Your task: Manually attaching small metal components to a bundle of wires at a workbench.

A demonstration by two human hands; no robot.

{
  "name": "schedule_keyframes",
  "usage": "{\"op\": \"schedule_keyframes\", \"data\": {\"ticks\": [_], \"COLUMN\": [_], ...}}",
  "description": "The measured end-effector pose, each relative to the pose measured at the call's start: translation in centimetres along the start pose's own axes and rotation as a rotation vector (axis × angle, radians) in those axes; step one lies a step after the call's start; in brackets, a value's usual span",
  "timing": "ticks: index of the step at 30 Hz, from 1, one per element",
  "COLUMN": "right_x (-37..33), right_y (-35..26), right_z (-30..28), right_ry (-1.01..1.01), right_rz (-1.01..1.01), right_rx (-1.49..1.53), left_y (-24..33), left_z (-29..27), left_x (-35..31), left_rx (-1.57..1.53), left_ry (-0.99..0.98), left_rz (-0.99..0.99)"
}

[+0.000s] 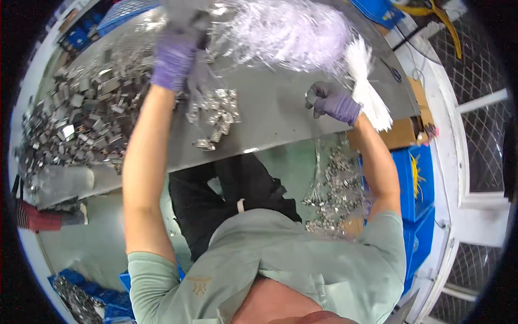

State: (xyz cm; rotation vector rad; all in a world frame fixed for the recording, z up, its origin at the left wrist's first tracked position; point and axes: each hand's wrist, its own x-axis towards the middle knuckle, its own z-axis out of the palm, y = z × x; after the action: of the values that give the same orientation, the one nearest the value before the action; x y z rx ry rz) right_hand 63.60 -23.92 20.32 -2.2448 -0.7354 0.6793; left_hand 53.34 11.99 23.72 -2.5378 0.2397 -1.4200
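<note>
1. Task parts: small silver metal pieces [218, 116], boxy, shiny, loosely clustered just left of frame centre, below the left hand. Thin clear strands run among them.
2. Left hand [182, 40], purple glove with grey fingers, upper left of centre. Motion-blurred: can't tell how far the fingers are closed or what they have hold of.
3. Right hand [333, 102], same glove type, right of centre. Fingers half curled over the tabletop; can't tell if anything is pinched at the tips.
4. White strand bundle [364, 81] just beside the right hand: straight, gathered mid-length, fanned at the ends.
5. Clear plastic strands [297, 35], tangled, glossy, faint violet tint, top centre.
6. Surface: grey tabletop [270, 116], smooth, a few dark specks. Big heap of dark grey and silver metal parts [97, 108] covers its left side.
7. Room: blue bins [418, 183] and cardboard box [396, 132] at right, diamond-mesh panels [480, 143] far right, pale green floor [102, 232] lower left.
</note>
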Motion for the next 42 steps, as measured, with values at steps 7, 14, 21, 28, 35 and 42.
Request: {"op": "schedule_keyframes", "data": {"ticks": [7,14,21,28,35,42], "right_x": [6.7,8.1,2.7,-3.8,2.3,-1.2], "right_y": [-18.6,-22.8,-17.2,-23.4,-27.7,-23.1], "right_z": [-1.8,-1.3,-4.6,-3.8,3.2,0.7], "right_ry": [0.122,-0.141,-0.263,-0.133,0.005,-0.005], "right_rz": [-0.508,-0.526,-0.182,-0.781,-0.821,-0.756], "right_rx": [0.018,-0.280,-0.544,-0.598,-0.458,0.568], "left_y": [4.4,2.5,3.2,4.1,6.6,5.7], "left_z": [-5.4,-3.4,-3.7,-2.7,5.4,0.8], "left_x": [3.0,1.6,1.0,1.4,-2.4,0.7], "left_rx": [-1.282,-1.501,-1.750,-1.489,-1.171,-1.700], "left_ry": [-0.206,-0.342,-0.145,-0.237,0.192,0.171], "left_rz": [-0.918,-0.843,-1.000,-0.932,-0.465,-0.824]}}
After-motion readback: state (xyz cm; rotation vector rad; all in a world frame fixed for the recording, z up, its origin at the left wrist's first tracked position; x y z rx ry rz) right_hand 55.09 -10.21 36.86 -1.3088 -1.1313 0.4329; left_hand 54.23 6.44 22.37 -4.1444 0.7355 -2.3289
